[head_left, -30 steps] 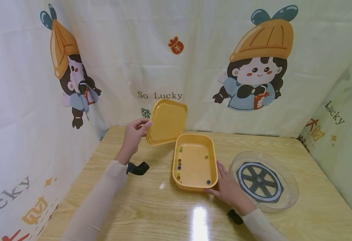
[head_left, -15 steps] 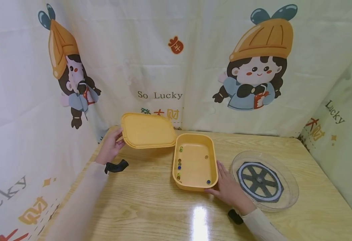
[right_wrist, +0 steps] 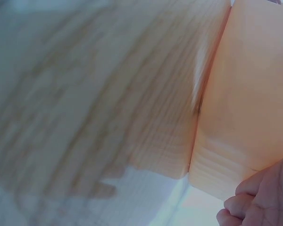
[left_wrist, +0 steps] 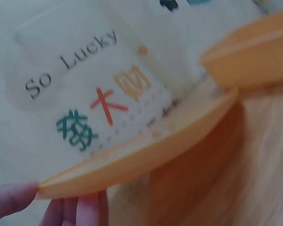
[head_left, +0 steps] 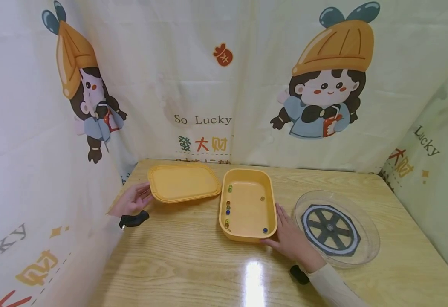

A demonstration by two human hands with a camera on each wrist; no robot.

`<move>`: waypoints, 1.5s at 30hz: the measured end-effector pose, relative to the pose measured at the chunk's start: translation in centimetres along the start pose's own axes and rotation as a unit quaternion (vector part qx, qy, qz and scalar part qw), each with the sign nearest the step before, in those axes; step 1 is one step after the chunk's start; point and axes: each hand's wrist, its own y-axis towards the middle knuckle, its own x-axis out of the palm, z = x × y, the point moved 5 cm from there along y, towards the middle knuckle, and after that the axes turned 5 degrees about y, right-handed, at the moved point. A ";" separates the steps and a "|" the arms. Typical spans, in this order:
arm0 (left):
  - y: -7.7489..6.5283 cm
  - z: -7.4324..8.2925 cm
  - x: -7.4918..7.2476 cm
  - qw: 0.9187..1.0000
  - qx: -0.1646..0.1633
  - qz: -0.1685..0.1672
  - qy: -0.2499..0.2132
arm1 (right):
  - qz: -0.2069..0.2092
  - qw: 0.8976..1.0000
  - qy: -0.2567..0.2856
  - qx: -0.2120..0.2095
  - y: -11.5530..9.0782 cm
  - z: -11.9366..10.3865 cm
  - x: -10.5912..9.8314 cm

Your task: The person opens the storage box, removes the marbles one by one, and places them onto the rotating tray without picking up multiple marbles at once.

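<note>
"What's that left hand (head_left: 133,199) up to?"

"Gripping the yellow lid (head_left: 185,183) by its edge — thumb on top, fingers beneath — just left of the yellow box (head_left: 247,204)."

"And the right hand (head_left: 290,236)?"

"Resting against the box's near right corner — fingers extended along the side, thumb at the front. Small balls (head_left: 228,212) lie inside, mostly by the left wall, and a clear round dish (head_left: 371,245) sits to the right."
</note>
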 end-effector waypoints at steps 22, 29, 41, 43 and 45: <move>0.2 0.1 -4.1 0.981 -0.123 -0.124 0.084 | -0.008 1.000 0.004 0.008 0.2 -0.1 -0.1; -0.8 0.6 -4.4 0.961 -0.157 -0.227 0.030 | -0.003 1.000 -0.001 0.008 0.1 -0.2 -0.2; -2.7 0.1 -0.6 0.925 -0.170 -0.340 -0.018 | -0.004 1.000 0.003 0.009 0.0 -0.2 -0.3; -3.1 -0.3 1.0 0.927 -0.151 -0.344 0.003 | -0.001 1.000 0.002 0.007 0.0 -0.3 -0.3; -3.3 -0.8 2.7 0.936 -0.102 -0.327 0.080 | 0.001 1.000 0.002 0.006 0.0 -0.3 -0.3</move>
